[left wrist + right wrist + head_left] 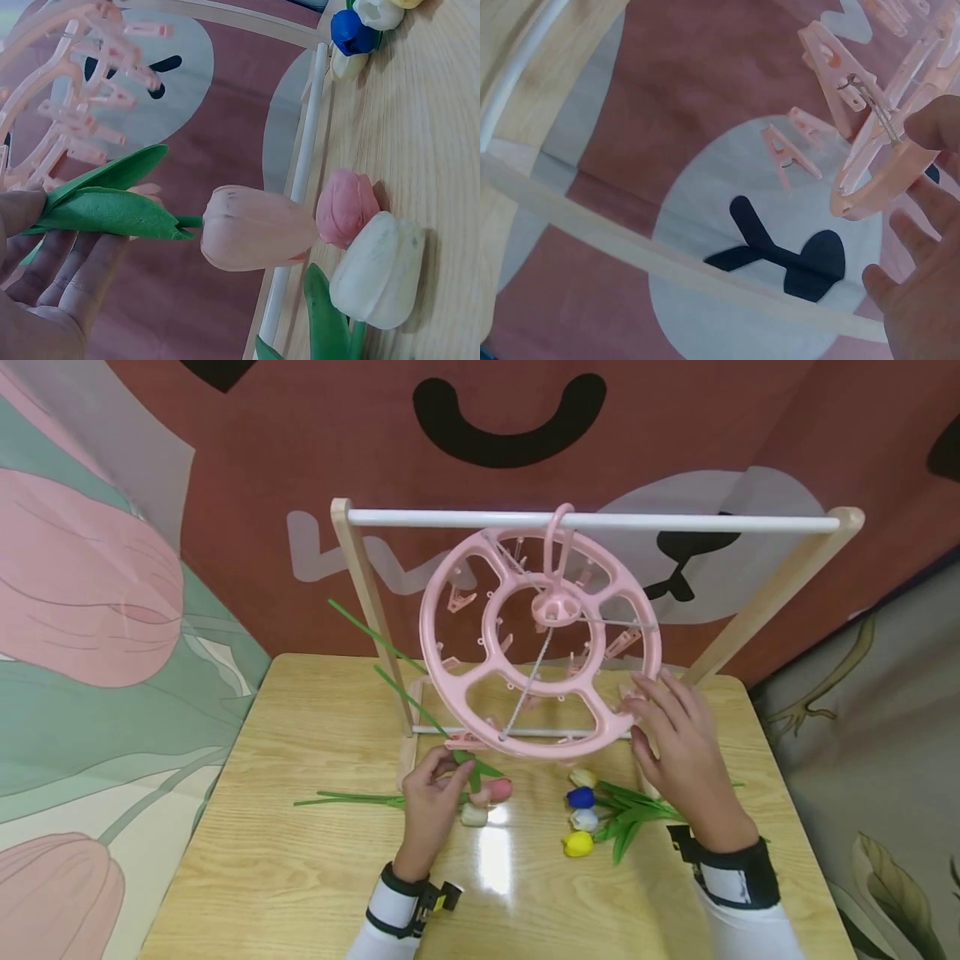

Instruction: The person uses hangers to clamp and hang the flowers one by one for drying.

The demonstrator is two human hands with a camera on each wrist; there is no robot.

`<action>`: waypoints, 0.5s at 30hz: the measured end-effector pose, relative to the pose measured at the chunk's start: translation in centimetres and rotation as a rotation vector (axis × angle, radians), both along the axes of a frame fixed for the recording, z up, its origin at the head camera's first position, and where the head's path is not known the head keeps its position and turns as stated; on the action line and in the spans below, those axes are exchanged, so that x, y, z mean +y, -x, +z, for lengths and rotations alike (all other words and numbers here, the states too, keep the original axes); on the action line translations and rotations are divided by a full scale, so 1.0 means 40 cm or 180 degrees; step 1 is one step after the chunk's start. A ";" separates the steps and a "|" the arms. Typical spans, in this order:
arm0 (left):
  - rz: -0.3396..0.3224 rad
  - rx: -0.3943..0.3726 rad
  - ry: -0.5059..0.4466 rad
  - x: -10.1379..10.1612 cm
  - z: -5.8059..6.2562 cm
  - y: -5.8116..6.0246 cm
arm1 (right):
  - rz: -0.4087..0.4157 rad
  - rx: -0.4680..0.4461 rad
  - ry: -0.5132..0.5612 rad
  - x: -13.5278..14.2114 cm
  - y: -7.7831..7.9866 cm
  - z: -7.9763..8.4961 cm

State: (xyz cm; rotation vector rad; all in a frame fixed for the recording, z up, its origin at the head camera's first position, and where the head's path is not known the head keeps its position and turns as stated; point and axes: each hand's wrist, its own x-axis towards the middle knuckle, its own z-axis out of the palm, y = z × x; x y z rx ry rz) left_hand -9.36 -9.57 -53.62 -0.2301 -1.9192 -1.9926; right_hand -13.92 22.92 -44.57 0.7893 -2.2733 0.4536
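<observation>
A pink round clip hanger [441,670] hangs by its hook from a white bar. My left hand [435,797] pinches an artificial tulip by its leafy stem, just below a clip [467,742] on the near rim. Its pale pink bloom [255,229] points down and its leaves [112,212] spread beside my fingers. Two green stems [411,703] slant up to the left past the rim; where each ends is hidden. My right hand [686,760] holds the hanger's right rim, thumb on one side and fingers on the other, near a hanging clip [840,75].
A wooden stand with a white top bar [450,518] carries the hanger. On the table [300,877] lie a pink tulip [347,208] and a white tulip [379,270] under my left hand. Yellow, blue and white tulips [581,818] lie to the right.
</observation>
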 end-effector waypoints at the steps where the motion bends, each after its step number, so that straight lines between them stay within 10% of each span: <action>1: 0.0002 -0.0012 -0.0001 -0.001 0.000 0.000 | -0.0010 0.0036 0.0021 0.000 -0.006 0.001; 15: 0.0228 -0.0163 0.0158 -0.006 0.003 0.026 | 0.0031 0.0391 0.0346 -0.036 -0.084 -0.003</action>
